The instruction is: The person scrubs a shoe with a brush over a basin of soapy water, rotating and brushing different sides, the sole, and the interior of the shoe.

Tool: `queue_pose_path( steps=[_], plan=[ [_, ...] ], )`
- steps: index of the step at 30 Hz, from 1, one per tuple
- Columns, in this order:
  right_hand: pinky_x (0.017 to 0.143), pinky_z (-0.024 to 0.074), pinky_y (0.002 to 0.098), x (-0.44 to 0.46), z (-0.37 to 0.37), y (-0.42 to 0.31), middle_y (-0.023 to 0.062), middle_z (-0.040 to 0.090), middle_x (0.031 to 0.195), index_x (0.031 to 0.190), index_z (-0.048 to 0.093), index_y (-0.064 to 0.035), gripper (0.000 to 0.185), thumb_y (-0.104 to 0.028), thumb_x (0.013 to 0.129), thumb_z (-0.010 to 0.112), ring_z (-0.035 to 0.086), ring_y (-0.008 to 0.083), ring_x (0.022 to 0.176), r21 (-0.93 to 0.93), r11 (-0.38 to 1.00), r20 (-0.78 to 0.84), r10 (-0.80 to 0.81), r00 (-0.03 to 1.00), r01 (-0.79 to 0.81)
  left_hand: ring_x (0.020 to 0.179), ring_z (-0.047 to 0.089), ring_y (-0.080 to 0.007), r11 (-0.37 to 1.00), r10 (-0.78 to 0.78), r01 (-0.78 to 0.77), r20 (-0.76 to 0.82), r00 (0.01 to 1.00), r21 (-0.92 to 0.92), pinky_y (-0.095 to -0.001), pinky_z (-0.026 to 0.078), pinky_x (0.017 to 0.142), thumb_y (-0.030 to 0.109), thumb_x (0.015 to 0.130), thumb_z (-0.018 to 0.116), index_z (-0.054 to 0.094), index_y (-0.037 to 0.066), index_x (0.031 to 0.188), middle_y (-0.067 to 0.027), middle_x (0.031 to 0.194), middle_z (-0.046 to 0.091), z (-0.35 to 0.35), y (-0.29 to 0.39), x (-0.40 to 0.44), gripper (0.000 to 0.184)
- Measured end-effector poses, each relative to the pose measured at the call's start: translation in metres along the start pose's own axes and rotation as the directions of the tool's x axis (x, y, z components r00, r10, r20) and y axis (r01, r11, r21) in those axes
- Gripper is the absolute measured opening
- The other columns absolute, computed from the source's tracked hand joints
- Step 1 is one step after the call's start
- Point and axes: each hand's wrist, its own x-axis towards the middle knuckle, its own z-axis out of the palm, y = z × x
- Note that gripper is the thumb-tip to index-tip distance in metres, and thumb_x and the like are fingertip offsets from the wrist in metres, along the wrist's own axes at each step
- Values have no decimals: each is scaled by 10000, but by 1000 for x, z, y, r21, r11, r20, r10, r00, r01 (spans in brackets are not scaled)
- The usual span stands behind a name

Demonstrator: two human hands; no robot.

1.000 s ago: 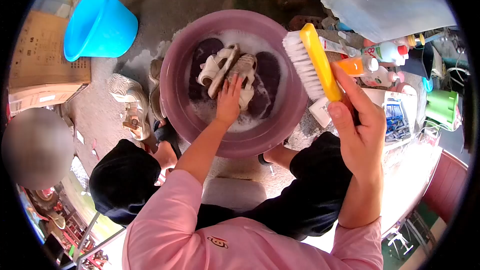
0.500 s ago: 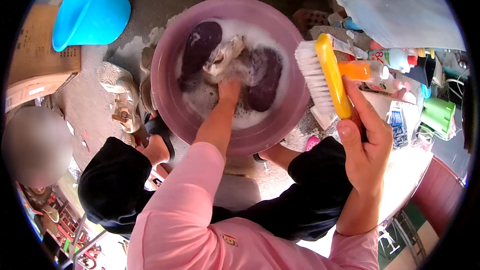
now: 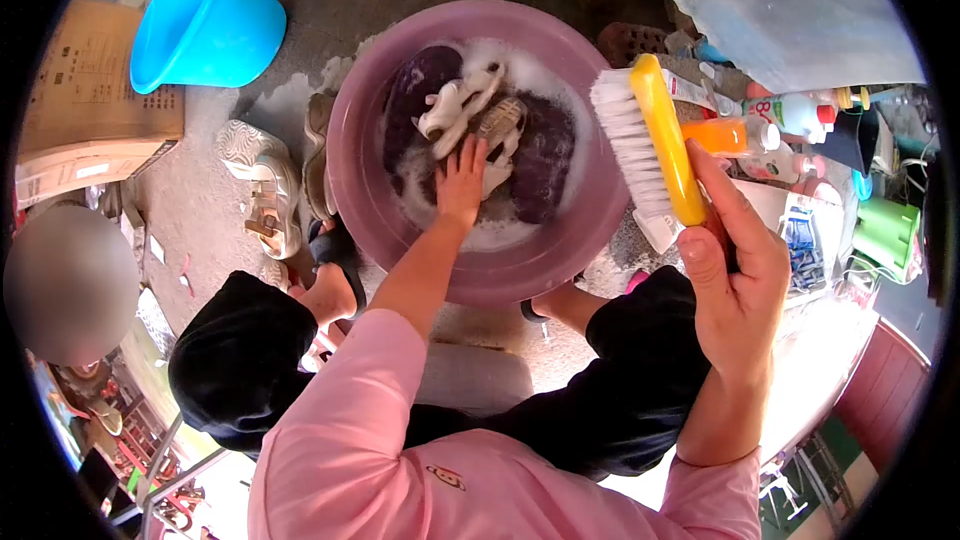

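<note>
A mauve basin [image 3: 350, 155] stands between my feet, holding foamy water. In it lie two dark purple items, one at the left [image 3: 425, 85] and one at the right [image 3: 548, 162], with pale sandals [image 3: 462, 105] between them. My left hand [image 3: 461, 183] reaches into the basin, fingers spread against the near sandal [image 3: 503, 123]. My right hand [image 3: 735, 280] is raised to the right of the basin and grips a yellow brush [image 3: 665, 145] whose white bristles face left.
A blue bucket [image 3: 225, 35] and cardboard boxes [image 3: 95, 105] are at the upper left. More sandals [image 3: 270, 195] stand left of the basin. Bottles [image 3: 730, 136], a white tray [image 3: 805, 240] and a green container [image 3: 888, 235] are at the right. A blurred round patch covers the left edge.
Half a second ago my left hand was down in the foam with the sandals bunched together; now it shows higher with fingers spread, and the sandals lie apart. The brush stays in my right hand.
</note>
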Motion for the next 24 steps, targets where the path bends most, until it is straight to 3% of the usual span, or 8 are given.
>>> queue_pose_path(
  steps=[2, 5, 6, 10, 15, 17, 19, 24],
  plan=[
    [606, 423, 194, 0, 0, 0, 99, 609, 821, 1164, 488, 35, 442, -141, 785, 631, 516, 72, 675, -9, 1000, -5, 15, 1000, -15, 1161, 342, -360, 987, -158, 155, 280, 947, 33, -488, 401, 872, 31, 762, 557, -24, 185, 1372, -108, 1380, 174, -2, -2, 7, 856],
    [607, 422, 193, 3, 0, 1, 91, 607, 812, 1167, 487, 32, 431, -122, 788, 623, 512, 69, 674, -34, 998, 30, 52, 998, -51, 1132, 374, -374, 981, -176, 149, 259, 950, 120, -461, 467, 785, 38, 777, 541, -23, 192, 1374, -144, 1383, 145, 8, 3, 13, 835],
    [603, 420, 192, 4, 1, 2, 88, 605, 805, 1165, 489, 30, 425, -117, 789, 620, 507, 68, 667, -15, 998, 31, 65, 997, -64, 1003, 503, -350, 973, -187, 163, 148, 971, 162, -429, 508, 689, 34, 785, 522, 70, 193, 1375, -180, 1291, 322, 14, 6, 14, 760],
    [587, 414, 190, 7, 8, 6, 77, 596, 783, 1155, 501, 23, 401, -105, 791, 611, 490, 63, 645, -18, 998, 29, 57, 998, -57, 823, 592, -310, 971, -237, 237, 257, 937, 29, -383, 513, 591, 55, 773, 524, 229, 123, 1333, -144, 914, 595, 4, -3, 40, 636],
    [598, 411, 194, 8, 9, 5, 62, 590, 771, 1140, 515, 12, 368, -144, 814, 592, 477, 63, 643, -25, 991, -2, 132, 991, -132, 868, 576, -287, 848, -215, 339, 320, 923, -408, -380, 479, 711, 84, 773, 542, 308, 77, 1294, -165, 1003, 567, 22, -27, 43, 571],
    [608, 411, 197, 7, 13, 17, 53, 588, 767, 1136, 517, 10, 359, -164, 828, 577, 475, 64, 653, 33, 993, -38, 118, 992, -116, 932, 558, -293, 658, -128, 332, 334, 934, -676, -380, 477, 705, 90, 791, 534, 328, 67, 1281, -170, 1079, 540, 58, -46, 29, 532],
    [613, 410, 206, 6, 16, 23, 44, 583, 758, 1152, 514, -18, 355, -182, 840, 561, 471, 68, 665, 39, 993, -73, 114, 991, -111, 974, 547, -256, -79, -79, 469, 475, 877, -880, -385, 477, 725, 146, 801, 571, 396, 12, 1216, -145, 1144, 509, 29, -27, -4, 469],
    [612, 421, 224, -15, 41, 39, 61, 612, 805, 1166, 518, -77, 341, -166, 839, 553, 479, 67, 650, 20, 960, -29, 280, 959, -280, 957, 561, -207, -554, 7, 455, 543, 840, -697, -362, 493, 751, 186, 798, 601, 482, 8, 1109, -85, 1116, 528, -80, 17, -51, 377]
  ],
)
